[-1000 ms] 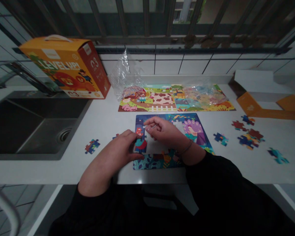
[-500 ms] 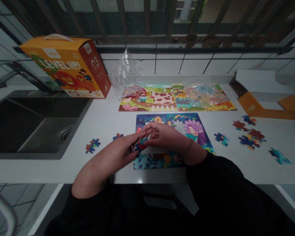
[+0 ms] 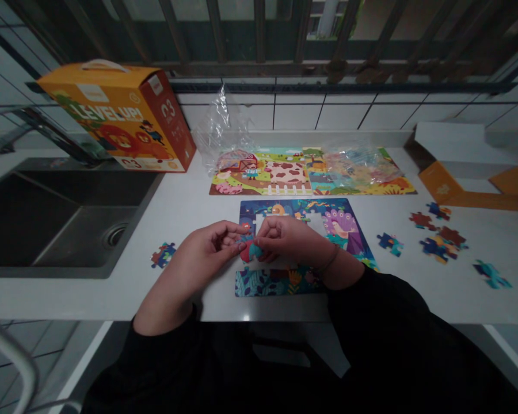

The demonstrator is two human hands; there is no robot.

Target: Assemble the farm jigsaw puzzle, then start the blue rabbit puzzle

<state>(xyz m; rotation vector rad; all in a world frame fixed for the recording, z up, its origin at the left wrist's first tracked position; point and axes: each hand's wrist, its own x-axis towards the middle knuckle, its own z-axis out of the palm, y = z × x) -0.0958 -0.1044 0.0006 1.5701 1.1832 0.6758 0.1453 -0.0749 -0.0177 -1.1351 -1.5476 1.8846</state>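
Note:
Over the left part of a dark blue puzzle board (image 3: 259,283), my two hands meet at a red and teal puzzle piece (image 3: 251,252). My right hand (image 3: 285,238), reaching in from the right, pinches the piece between thumb and fingers. On its left side, my left hand (image 3: 213,244) is closed with thumb and fingertips at the piece's edge. The board shows a purple peacock (image 3: 341,224) at right and pale open gaps, partly hidden under my right hand. I cannot tell whether the piece touches the board.
Loose puzzle pieces (image 3: 441,244) lie at right, and one piece (image 3: 163,255) lies at left. Behind are a farm picture puzzle (image 3: 285,172), clear plastic wrap (image 3: 224,126), an orange box (image 3: 112,115) and an opened carton (image 3: 470,184). A sink (image 3: 129,215) is at left.
My left hand has drawn back to the left and turned, uncovering the puzzle piece between my hands. The piece now lies flatter. My right hand stays nearly in place.

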